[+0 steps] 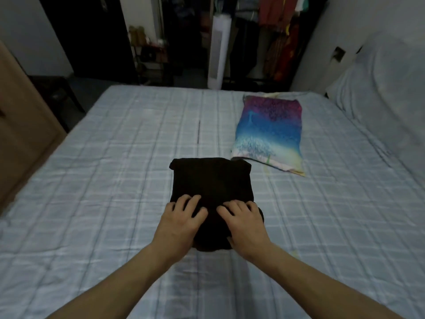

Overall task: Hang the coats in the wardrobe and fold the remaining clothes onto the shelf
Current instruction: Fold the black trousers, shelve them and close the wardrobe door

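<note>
A black garment (210, 180) lies folded into a thick rectangle on the bed, near its middle. My left hand (182, 223) rests palm down on the garment's near left part, fingers spread and slightly bent. Beside it, my right hand (243, 224) presses palm down on the near right part. Neither hand visibly wraps around the cloth. The near edge of the garment is partly hidden under both hands. Beyond the bed, an open wardrobe (271, 35) holds hanging clothes in red, orange and dark colours.
The bed (103, 180) has a pale blue checked sheet. A colourful blue and purple pillow (269, 132) lies right of the garment. A white tower fan (216, 51) stands by the wardrobe. A brown door or panel (20, 125) is at left, and a covered heap (379, 88) at right.
</note>
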Motion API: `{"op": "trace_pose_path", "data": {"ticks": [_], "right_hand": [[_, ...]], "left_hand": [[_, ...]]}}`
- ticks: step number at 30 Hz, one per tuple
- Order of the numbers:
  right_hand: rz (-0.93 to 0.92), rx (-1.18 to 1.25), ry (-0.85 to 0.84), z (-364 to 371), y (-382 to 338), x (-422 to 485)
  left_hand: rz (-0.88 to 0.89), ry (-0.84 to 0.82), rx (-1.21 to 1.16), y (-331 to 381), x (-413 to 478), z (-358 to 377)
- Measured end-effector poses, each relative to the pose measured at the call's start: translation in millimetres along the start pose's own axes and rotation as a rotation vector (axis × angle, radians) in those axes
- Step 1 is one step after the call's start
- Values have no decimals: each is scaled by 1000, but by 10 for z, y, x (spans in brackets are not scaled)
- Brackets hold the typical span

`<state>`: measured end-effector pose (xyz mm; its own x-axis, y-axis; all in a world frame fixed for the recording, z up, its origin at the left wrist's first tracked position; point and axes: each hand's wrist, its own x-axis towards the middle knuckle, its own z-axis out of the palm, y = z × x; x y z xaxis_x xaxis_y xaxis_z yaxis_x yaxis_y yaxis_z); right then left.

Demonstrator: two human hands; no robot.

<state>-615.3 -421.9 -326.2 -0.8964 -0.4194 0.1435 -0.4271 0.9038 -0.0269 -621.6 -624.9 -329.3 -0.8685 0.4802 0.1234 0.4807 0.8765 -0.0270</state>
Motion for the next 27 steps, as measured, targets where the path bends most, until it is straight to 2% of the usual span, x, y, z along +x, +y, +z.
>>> {"op": "trace_pose_path", "data": {"ticks": [6,13,20,27], "right_hand": [[-196,23,130,-888,-425,148],[-463,110,256,-1448,-1214,53],[-764,198,323,-1803,-2511,-127],[-1021,215,360,-2100,-4203,-267]], "left_hand": [[-171,85,124,-73,-524,-1077],[-431,98,293,38,-1570,-1916],[-717,70,395,24,-2996,-2467],[-960,65,474,-282,-4538,-2882]]}}
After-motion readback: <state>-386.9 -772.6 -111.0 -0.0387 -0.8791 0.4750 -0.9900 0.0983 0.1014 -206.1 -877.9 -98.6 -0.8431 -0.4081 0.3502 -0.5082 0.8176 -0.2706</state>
